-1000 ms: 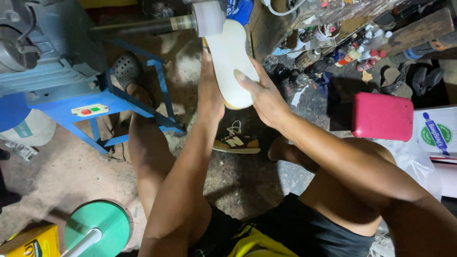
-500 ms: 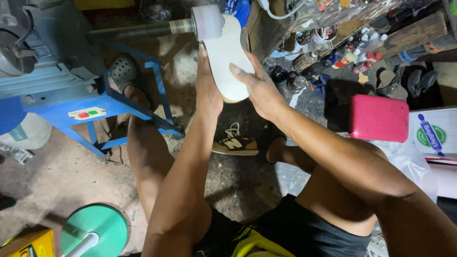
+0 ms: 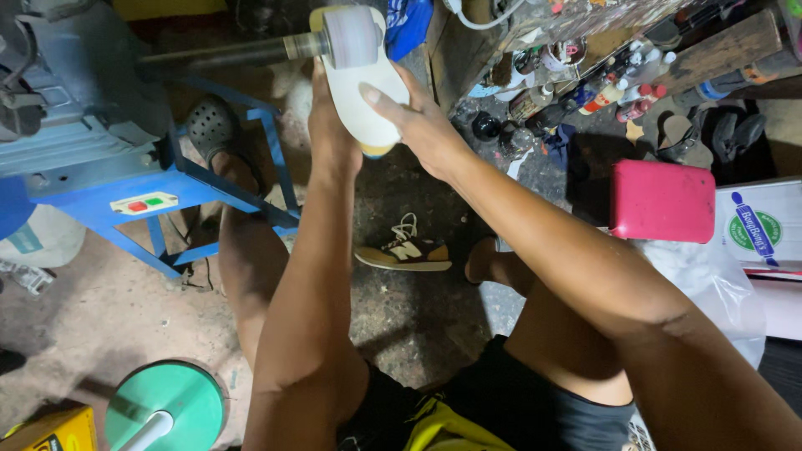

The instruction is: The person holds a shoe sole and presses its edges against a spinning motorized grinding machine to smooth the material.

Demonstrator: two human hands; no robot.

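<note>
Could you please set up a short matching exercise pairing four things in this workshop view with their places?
Things:
1. white shoe sole
2. sneaker
3. pink box
4. green disc

Places:
A. on the floor between the legs
B. lower left corner
C. held in both hands against the grinding wheel
D. right of the right forearm

Pairs: 1-C, 2-A, 3-D, 4-B

The left hand point(image 3: 332, 125) lies mostly behind the pale shoe sole point(image 3: 363, 92), so its fingers cannot be seen. Above the right hand's fingers point(image 3: 393, 100), the sanding wheel point(image 3: 352, 35) is blurred and covers the sole's upper end. The grey motor point(image 3: 58, 75), far left of the fingers, is cut by the frame edge. Small bottles point(image 3: 618, 88) to their right are too small to tell apart.
</note>
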